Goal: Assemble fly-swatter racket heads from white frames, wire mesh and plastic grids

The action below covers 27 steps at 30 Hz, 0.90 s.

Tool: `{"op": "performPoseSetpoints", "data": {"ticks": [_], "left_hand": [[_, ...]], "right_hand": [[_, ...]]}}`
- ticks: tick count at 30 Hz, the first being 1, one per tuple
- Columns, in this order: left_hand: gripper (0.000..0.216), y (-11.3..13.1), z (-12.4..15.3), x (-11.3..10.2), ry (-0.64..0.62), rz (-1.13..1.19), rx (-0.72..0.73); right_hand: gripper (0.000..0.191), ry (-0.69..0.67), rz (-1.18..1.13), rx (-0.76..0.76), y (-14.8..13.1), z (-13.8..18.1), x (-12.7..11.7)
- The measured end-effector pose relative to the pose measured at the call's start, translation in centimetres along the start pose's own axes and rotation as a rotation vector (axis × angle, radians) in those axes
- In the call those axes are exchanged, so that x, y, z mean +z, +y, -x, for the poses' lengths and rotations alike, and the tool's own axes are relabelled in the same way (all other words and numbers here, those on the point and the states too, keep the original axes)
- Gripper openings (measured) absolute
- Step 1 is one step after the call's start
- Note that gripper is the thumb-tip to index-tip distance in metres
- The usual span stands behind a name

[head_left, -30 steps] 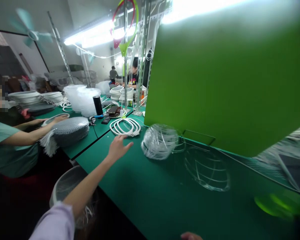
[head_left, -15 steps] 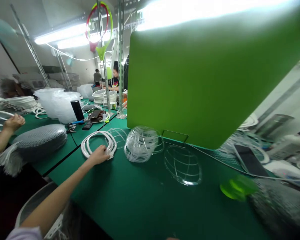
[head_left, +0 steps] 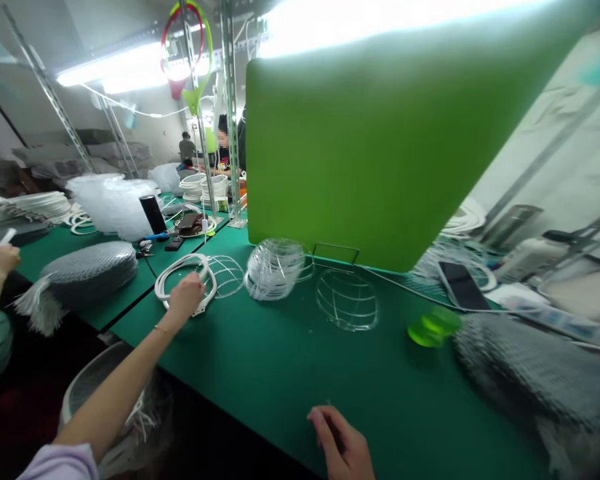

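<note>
White plastic hoops (head_left: 159,283), lying in a loose overlapping bunch at the left of the green tabletop (head_left: 280,367), and here's the left hand (head_left: 185,298) on their near right side, fingers curled and clamped, it seems, on a rim! How many rims are in that grip, I can't tell. And that's the danger: they overlap, so one hoop lifted could hook a neighbour and drag it along. Gripped at one side only, a hoop could tip, too, its far arc scraping the others. Watch the clear oval grid (head_left: 226,277) right beside them; a sideways pull might snag its thin ribs, and the clear grid stack (head_left: 274,270) beyond could be knocked next.

Over at the near edge, the right hand (head_left: 344,445) holds nothing I can see, thumb and forefinger bent towards each other; whether the tips meet, I can't say.

Now the hoops themselves: slim, smooth, matt-looking white, rounded in outline, hollow in the middle, with a small lug-like end showing just below the left hand.
</note>
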<state>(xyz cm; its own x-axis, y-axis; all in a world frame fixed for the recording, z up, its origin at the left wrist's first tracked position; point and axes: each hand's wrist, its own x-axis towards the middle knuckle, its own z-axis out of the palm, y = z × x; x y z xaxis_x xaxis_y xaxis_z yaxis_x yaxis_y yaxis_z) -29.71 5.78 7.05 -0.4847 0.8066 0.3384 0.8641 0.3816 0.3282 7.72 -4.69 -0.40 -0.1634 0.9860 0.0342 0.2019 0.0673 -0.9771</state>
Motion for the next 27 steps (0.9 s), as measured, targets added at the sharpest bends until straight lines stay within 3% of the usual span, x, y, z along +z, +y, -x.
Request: {"op": "performPoseSetpoints", "data": {"ticks": [3,6,8,9,11,13,16,20,23,27], "left_hand": [[0.028,1.0,1.0,-5.1,0.271,0.094,-0.037],[0.039,4.7,5.3,-8.6,0.483,0.276,0.011],[0.037,8.3,9.8,-9.1,0.564,0.841,0.111],[0.036,10.1,12.2,-8.8,0.496,1.099,0.092],[0.032,13.3,16.8,-7.5,0.234,1.508,-0.087],[0.036,15.2,20.3,-5.7,-0.031,1.73,-0.314],[0.041,15.9,22.9,-3.3,-0.23,1.804,-0.649],[0.024,14.2,23.2,-1.5,-0.319,1.621,-0.995],[0.023,12.3,23.3,-0.5,-0.243,1.534,-1.057],[0.039,10.2,24.8,0.1,-0.303,1.306,-0.845]], "right_hand": [[0.047,-0.035,-0.028,-0.034,-0.6,0.1,0.0],[0.047,-0.013,-0.067,-0.009,-2.3,0.0,0.3],[0.052,0.031,-0.115,0.041,-3.7,-0.3,0.5],[0.058,0.048,-0.145,0.069,-4.3,-0.6,0.5],[0.07,0.055,-0.198,0.127,-5.1,-1.4,0.2],[0.071,0.082,-0.206,0.175,-5.1,-2.2,-0.5],[0.061,0.147,-0.065,0.211,-4.0,-2.8,-2.5],[0.059,0.152,0.12,0.227,-1.9,-2.9,-6.7],[0.062,0.17,0.145,0.281,-0.7,-2.5,-10.9],[0.064,0.22,0.484,0.308,-0.2,-1.4,-16.0]]}}
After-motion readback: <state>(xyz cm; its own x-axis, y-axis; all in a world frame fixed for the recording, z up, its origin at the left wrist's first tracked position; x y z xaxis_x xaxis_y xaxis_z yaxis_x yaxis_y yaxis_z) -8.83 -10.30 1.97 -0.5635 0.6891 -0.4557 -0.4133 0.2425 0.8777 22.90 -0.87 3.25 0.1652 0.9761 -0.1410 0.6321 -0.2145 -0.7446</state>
